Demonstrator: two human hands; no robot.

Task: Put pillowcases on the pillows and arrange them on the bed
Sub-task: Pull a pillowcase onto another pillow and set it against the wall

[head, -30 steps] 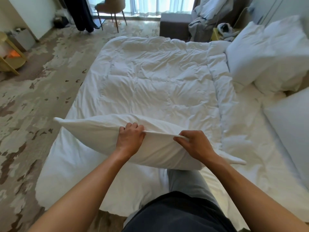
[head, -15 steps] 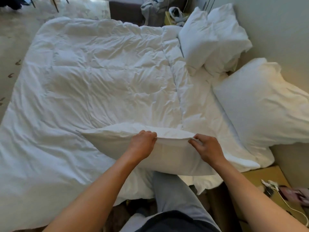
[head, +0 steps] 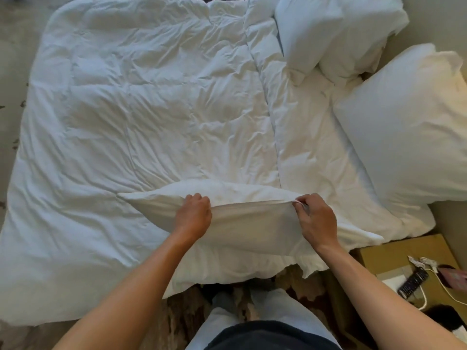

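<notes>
**At the bed's near edge: both hands gripping one pillow**

Nearest the person, a soft white pillow (head: 242,218) is lying on the rumpled quilted duvet (head: 141,117). The left hand (head: 193,215) is clutching its seam in a fist; the right hand (head: 316,218) is pinching the same edge. Farther off, three plump white pillows are sitting: one (head: 404,127) alone, two (head: 336,34) piled.

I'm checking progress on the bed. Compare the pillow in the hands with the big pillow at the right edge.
The held pillow lies at the near edge of the bed, gripped along its upper edge by the left hand and the right hand; the big pillow sits at the head end, untouched. The held pillow looks flatter and slack; the big pillow looks plump and smooth. Both are white.
</notes>
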